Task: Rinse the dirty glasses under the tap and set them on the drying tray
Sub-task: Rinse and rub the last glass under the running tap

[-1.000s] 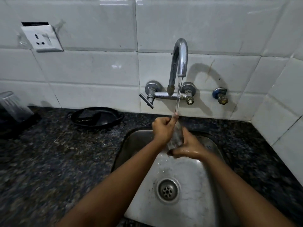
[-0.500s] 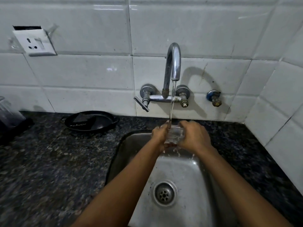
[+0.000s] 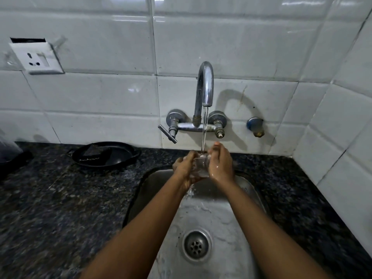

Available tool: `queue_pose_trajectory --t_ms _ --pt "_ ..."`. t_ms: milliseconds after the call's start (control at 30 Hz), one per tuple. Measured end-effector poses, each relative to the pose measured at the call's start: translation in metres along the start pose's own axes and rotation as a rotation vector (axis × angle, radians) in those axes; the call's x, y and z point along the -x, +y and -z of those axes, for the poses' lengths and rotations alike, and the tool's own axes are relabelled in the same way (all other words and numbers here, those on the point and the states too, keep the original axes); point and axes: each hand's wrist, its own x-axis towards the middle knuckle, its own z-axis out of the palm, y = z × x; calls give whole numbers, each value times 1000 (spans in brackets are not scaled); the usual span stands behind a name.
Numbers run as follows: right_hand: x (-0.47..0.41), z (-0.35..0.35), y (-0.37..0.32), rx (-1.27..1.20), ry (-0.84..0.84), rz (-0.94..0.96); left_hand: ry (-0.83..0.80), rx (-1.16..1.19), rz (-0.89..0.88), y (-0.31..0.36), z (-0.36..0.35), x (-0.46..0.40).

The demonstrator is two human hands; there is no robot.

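Observation:
A small clear glass (image 3: 201,165) is held upright over the steel sink (image 3: 237,222), right under the running stream from the chrome tap (image 3: 205,87). My left hand (image 3: 184,168) wraps its left side and my right hand (image 3: 220,165) clasps its right side, so most of the glass is hidden. Water spills down from the glass into the basin. At the far left edge another clear glass (image 3: 8,147) stands upside down on a dark tray (image 3: 14,161), only partly in view.
A black oval dish (image 3: 104,155) lies on the dark granite counter (image 3: 60,208) left of the sink. The tap lever (image 3: 168,133) sticks out at the left of the mixer. A wall socket (image 3: 36,58) sits high on the white tiles. Tiled side wall closes the right.
The glass has been turned upright between both hands and stays under the stream. The view has shifted, so the left glass and tray slid toward the frame's edge.

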Motion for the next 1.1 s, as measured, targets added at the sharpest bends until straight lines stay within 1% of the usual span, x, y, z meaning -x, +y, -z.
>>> queue_pose_trajectory --t_ms 33,67,100,133,200,233,267,367,400,433,467,567,600,667,733,800,867,933,1000,1067,1100 --pt "-2 -3 4 -143 77 -105 34 -27 -77 0 0 3" --pt "-4 -5 8 -303 117 -245 52 -78 -159 2 1 4" --pt "-6 -4 12 -458 97 -404 49 -125 -243 4 1 6" --pt "-6 -2 16 -590 43 -538 45 -180 -335 6 2 7" --pt "-7 -4 32 -693 -136 -690 16 -251 -493 10 3 9" --pt "-4 -4 35 -709 -236 -712 3 -253 -534 12 3 9" --pt "-1 -5 37 -738 -332 -693 -3 -235 -549 14 2 8" --pt "11 -1 35 -770 -579 -499 -85 -120 -502 24 -3 10" --pt "14 2 32 -760 -654 -440 -108 -133 -481 27 -4 9" --pt "16 3 32 -725 -696 -391 -124 -155 -452 30 -6 11" --pt "19 4 30 -665 -695 -341 -137 -172 -417 33 -7 13" --pt "17 0 34 -389 -521 -167 -235 -55 -213 36 -11 22" --pt "17 -1 35 -315 -460 -122 -262 -12 -174 36 -11 24" --pt "14 -1 34 -245 -376 -89 -293 5 -152 35 -9 19" --pt "13 1 29 -210 -312 -75 -277 33 -163 34 -10 19" --pt "11 5 21 -60 -296 -11 -164 114 -165 36 -7 21" --pt "5 9 18 63 -310 33 14 102 -197 38 5 18" --pt "-1 14 14 209 -339 52 214 -3 -252 36 23 4" --pt "-7 21 10 444 -396 97 375 -127 -300 39 36 -8" --pt "-11 25 5 615 -452 167 433 -255 -360 47 38 -9" --pt "-12 26 1 656 -469 194 438 -328 -402 50 36 -9"
